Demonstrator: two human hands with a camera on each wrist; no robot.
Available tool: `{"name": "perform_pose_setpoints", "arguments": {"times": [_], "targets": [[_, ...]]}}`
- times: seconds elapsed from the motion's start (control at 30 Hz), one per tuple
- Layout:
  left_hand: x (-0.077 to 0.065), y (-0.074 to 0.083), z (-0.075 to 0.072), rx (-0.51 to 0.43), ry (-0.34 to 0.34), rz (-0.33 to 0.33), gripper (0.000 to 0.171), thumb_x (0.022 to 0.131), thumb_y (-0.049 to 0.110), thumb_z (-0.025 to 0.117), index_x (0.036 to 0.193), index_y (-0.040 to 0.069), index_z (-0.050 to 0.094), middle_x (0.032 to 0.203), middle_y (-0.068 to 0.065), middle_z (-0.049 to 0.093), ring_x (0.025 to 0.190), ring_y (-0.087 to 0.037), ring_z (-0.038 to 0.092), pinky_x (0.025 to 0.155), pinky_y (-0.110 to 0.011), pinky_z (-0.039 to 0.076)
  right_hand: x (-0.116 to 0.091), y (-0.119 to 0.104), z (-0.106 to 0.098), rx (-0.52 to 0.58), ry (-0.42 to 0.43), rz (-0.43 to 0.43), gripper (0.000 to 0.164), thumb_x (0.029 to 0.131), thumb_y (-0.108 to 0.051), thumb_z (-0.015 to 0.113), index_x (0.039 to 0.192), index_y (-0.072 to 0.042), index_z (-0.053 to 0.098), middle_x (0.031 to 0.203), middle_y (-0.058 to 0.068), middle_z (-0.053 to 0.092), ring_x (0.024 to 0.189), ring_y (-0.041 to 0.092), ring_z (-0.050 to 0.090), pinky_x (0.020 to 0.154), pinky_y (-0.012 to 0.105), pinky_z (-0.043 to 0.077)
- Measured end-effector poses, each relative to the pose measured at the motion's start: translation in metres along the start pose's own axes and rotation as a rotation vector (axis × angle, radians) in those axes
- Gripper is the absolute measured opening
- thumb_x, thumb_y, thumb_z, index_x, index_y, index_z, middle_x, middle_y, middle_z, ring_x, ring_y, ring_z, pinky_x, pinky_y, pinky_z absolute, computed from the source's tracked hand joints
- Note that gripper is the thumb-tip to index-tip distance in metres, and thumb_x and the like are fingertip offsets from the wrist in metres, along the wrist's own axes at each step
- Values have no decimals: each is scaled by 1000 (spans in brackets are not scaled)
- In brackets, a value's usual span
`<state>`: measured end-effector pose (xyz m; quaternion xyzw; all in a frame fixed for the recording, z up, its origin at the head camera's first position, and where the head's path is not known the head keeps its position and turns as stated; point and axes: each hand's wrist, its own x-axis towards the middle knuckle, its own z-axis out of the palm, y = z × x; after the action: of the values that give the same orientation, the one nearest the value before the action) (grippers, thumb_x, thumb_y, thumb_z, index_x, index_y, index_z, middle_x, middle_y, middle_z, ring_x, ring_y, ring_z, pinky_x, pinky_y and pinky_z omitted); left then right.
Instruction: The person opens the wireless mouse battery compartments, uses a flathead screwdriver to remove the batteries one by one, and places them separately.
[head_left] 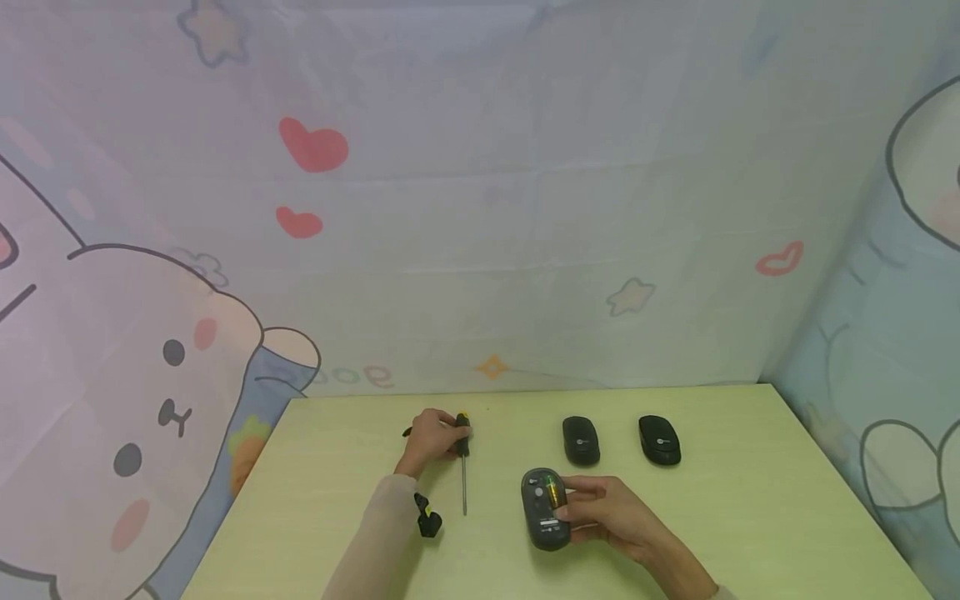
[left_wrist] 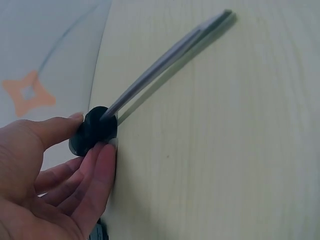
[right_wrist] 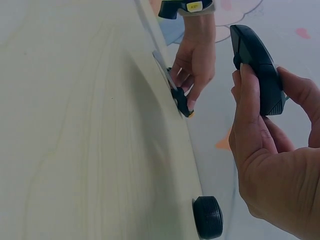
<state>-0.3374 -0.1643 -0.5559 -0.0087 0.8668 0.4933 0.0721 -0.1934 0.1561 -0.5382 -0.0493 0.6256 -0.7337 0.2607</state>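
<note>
In the head view my left hand (head_left: 433,435) grips a screwdriver by its black handle (head_left: 462,435), the shaft (head_left: 464,487) pointing toward me over the table. The left wrist view shows the thumb and fingers around the handle (left_wrist: 95,131), close to the table top. My right hand (head_left: 611,515) holds a dark computer mouse (head_left: 546,521) by its right side, underside facing up. A battery (head_left: 553,492) shows in its open compartment. From the right wrist view, the mouse (right_wrist: 257,70) is pinched between thumb and fingers, raised off the table.
Two more black mice stand at the back, one (head_left: 581,442) in the middle and another (head_left: 660,440) further right. A small dark tip (head_left: 407,432) peeks out left of my left hand. Behind the table (head_left: 750,500) hangs a printed cloth (head_left: 480,208).
</note>
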Motion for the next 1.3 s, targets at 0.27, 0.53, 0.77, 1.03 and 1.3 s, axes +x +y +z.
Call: {"name": "perform_pose_setpoints", "arguments": {"times": [0.27,0.53,0.77,1.03,1.3], "targets": [[0,-3,0,36,5,29,45,95,21,79,126,-9,67,96,-22,79,68,-20,77,65,-33,68,1,1,0,3,-6,-3,73,91,-8,77,153,11,43,110,10,80,93,17,79,76,30,67],[-4,1,-5,151,51,61,51,97,27,77,129,-11,65,88,-18,80,68,-20,77,71,-38,67,2,3,0,9,-16,-4,74,91,-7,77,153,12,41,109,9,81,92,17,79,77,30,68],[-12,13,-14,202,91,140,39,98,30,76,115,-5,73,88,-18,80,67,-25,76,63,-35,63,2,2,0,9,-17,-3,74,91,-7,77,153,12,42,109,9,81,92,17,79,77,30,68],[-38,44,-13,197,59,288,24,100,27,74,107,4,76,97,-13,77,73,-28,76,59,-29,59,2,2,2,-8,-3,6,75,91,-8,77,154,12,41,110,10,80,93,18,79,77,31,68],[-70,72,-2,277,-4,475,26,103,32,70,113,10,80,113,-8,76,96,-21,73,83,-37,63,3,6,-1,-13,4,9,76,91,-9,78,154,12,41,113,10,79,94,18,79,77,31,68]]}}
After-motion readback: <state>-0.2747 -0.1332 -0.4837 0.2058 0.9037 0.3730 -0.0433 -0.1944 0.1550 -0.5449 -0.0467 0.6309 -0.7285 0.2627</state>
